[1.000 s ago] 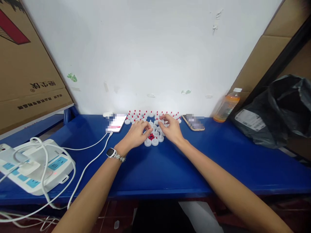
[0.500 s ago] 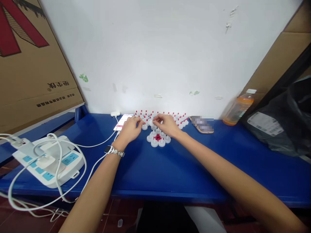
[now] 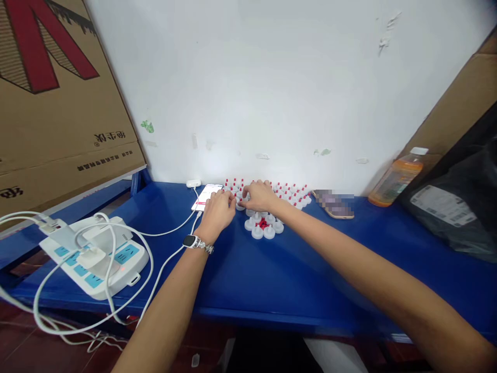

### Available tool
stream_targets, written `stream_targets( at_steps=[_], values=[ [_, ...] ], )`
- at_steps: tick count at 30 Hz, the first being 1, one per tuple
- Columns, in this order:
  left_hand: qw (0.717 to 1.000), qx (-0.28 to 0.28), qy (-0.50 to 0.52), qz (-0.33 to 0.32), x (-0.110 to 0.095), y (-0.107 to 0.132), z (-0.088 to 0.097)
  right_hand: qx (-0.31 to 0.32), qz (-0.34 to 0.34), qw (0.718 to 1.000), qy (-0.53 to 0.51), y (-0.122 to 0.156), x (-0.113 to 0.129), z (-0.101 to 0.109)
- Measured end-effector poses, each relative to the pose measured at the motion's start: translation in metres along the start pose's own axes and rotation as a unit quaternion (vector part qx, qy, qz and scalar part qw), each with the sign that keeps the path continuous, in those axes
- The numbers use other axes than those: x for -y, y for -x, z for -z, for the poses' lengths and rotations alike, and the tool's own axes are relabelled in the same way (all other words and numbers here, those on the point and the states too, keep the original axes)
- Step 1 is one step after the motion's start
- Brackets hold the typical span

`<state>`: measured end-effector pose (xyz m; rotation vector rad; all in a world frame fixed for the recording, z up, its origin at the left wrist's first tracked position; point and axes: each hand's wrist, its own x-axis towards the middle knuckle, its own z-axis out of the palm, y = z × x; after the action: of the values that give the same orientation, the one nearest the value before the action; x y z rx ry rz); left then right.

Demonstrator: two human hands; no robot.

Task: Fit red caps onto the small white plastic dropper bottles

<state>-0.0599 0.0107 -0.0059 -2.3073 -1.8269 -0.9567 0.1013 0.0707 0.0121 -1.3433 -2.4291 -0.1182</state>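
Note:
Many round, whitish plastic caps with red tips (image 3: 286, 192) stand upright by the wall. Closer to me, a ring of similar whitish caps (image 3: 257, 232) lies with red tips (image 3: 263, 224) facing its middle. My left hand (image 3: 220, 211) is closed, fingers curled, just left of one red-tipped cap (image 3: 240, 205); what its fingertips hold, if anything, is hidden. Reaching over the group, my right hand (image 3: 259, 196) pinches at the red tip of that same cap. Its palm and fingers hide some caps behind and beneath it.
Beside my left hand lies a lit phone (image 3: 209, 194) with a white cable. A power strip (image 3: 97, 259) with looping cords fills the left side of the blue table (image 3: 248, 280). At right are another phone (image 3: 334, 203), an orange drink bottle (image 3: 398, 176) and a black bag (image 3: 466, 207).
The view has shifted a little left. My right hand has lowered its pinching fingertips onto a red-tipped cap; before, they were at a whitish cap. My left hand stays close by, fingers curled.

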Motion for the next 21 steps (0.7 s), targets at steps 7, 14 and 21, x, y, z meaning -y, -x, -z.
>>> stream_targets(
  at_steps=[7,14,21],
  values=[
    [0.998,-0.026,0.051,-0.032,-0.011,0.000,0.004,-0.090,-0.003,0.988,-0.122,0.016,0.003,0.006],
    [0.988,0.011,0.085,-0.132,-0.050,0.008,0.000,-0.134,0.036,0.946,-0.292,0.078,-0.010,0.029],
    [0.981,0.014,0.078,-0.178,-0.062,0.008,-0.015,-0.179,0.029,0.939,-0.293,0.098,-0.014,0.031]
  ],
)
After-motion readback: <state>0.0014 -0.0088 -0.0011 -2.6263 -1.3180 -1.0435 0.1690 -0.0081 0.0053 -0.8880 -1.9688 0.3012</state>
